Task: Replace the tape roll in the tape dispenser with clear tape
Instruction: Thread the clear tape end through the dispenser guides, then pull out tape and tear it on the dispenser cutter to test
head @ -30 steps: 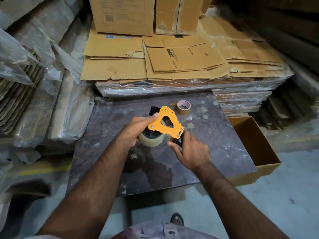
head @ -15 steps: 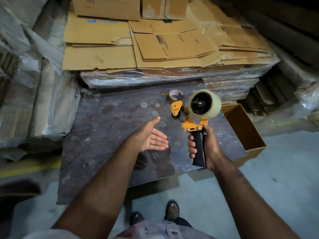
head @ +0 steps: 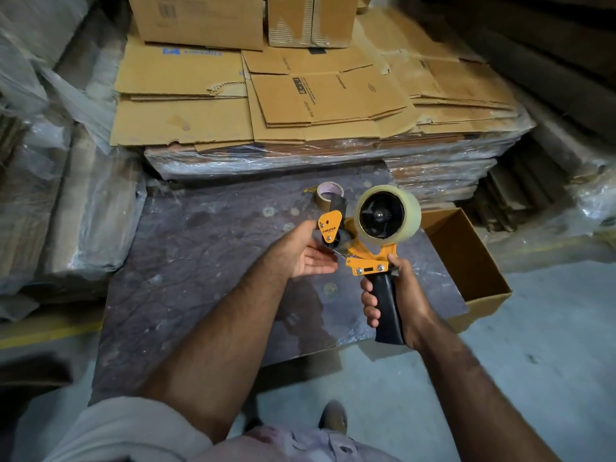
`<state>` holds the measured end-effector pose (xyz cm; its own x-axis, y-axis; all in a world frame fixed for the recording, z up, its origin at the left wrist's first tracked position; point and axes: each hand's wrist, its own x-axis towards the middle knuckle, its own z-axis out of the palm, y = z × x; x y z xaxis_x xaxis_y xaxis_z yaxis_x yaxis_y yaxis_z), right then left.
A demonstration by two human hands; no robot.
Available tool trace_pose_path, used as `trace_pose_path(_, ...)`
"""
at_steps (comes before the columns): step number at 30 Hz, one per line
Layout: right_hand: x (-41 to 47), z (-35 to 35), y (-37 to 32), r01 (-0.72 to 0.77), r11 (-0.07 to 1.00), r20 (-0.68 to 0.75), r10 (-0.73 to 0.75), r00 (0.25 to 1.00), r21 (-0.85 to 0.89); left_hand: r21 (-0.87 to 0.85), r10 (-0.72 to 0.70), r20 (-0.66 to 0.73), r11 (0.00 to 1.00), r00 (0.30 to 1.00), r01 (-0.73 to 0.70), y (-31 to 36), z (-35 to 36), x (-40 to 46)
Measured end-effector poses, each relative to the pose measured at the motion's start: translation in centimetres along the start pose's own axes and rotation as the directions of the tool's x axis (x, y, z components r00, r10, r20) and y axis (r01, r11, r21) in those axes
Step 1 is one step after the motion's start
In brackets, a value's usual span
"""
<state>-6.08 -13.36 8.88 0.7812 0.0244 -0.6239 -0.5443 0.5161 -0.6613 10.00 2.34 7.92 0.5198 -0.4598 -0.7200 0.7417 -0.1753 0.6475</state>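
An orange tape dispenser [head: 363,258] with a black handle is held upright above the dark slab. My right hand [head: 400,298] is wrapped around its handle. A roll of clear tape [head: 408,208] sits on the dispenser's hub. My left hand [head: 301,251] is palm up with fingers apart, its thumb and fingertips at the dispenser's front roller and orange side plate. A nearly spent brown tape roll [head: 328,193] lies on the slab behind the dispenser.
The dark marbled slab [head: 200,261] lies low in front of me. An open cardboard box [head: 466,258] stands at its right edge. Flattened cartons [head: 300,101] wrapped in plastic are stacked behind, more wrapped bundles [head: 66,211] on the left. My foot [head: 333,415] is on the concrete floor.
The dispenser went from lying flat under both hands to being held upright by its handle in my right hand. My left hand let go, opened, then moved up to the front roller.
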Motion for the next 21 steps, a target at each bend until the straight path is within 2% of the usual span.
trace_pose_path(6,-0.2,-1.9,-0.8,0.020,0.999,0.046,-0.018,0.999,-0.037,0.128,0.010,-0.117,0.992,0.993,0.005,0.0,1.2,1.8)
trace_pose_path(9,-0.1,-3.0,-1.0,0.032,0.998,0.022,-0.031,0.999,-0.062,0.185,0.067,-0.167,0.982,0.984,-0.036,0.1,1.5,2.6)
trace_pose_path(14,0.2,-5.5,-1.5,0.078,0.988,-0.030,-0.082,0.996,-0.135,0.260,0.184,-0.096,0.953,0.978,-0.153,1.1,2.1,3.5)
trace_pose_path(18,0.6,-8.3,-1.5,0.073,0.988,-0.037,-0.078,0.996,-0.137,0.395,0.270,-0.120,0.896,0.955,-0.203,1.1,4.7,4.8)
trace_pose_path(21,0.5,-10.4,-0.7,0.129,0.969,-0.018,-0.136,0.991,-0.211,0.457,0.296,-0.152,0.867,0.943,-0.198,0.5,6.7,6.5)
